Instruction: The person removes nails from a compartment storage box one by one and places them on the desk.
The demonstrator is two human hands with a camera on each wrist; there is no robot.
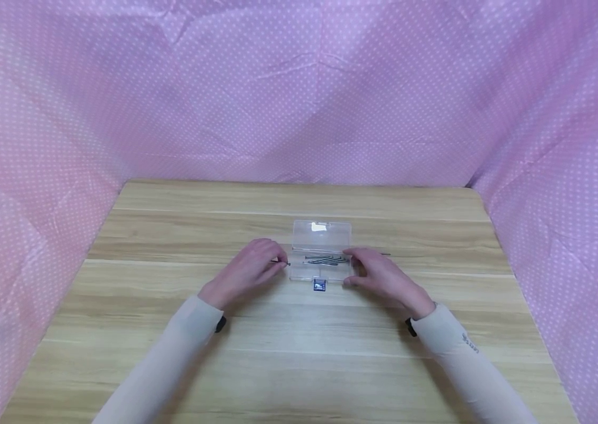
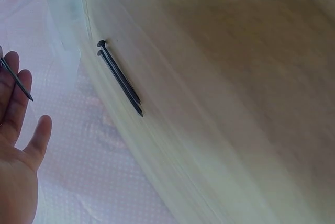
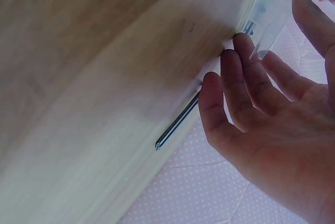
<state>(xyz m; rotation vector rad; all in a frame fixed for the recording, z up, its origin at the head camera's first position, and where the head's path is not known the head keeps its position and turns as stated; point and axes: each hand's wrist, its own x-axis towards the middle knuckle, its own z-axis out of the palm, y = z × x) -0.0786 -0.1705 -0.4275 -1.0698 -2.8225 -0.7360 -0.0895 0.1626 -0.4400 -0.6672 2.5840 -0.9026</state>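
While our left hand (image 1: pixel 249 264) pinches one nail (image 2: pixel 17 80), our right hand (image 1: pixel 381 275), spread wide, touches the open box (image 1: pixel 303 273) between them; several nails (image 1: pixel 325 260) already lie inside, but loose nails (image 2: pixel 120 80) (image 3: pixel 178 122) remain beside each hand.

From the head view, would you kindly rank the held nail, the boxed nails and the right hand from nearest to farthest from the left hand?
1. Held nail: in the left hand.
2. Boxed nails: to its right, inside the clear box.
3. Right hand: farthest right, at the box's right end.
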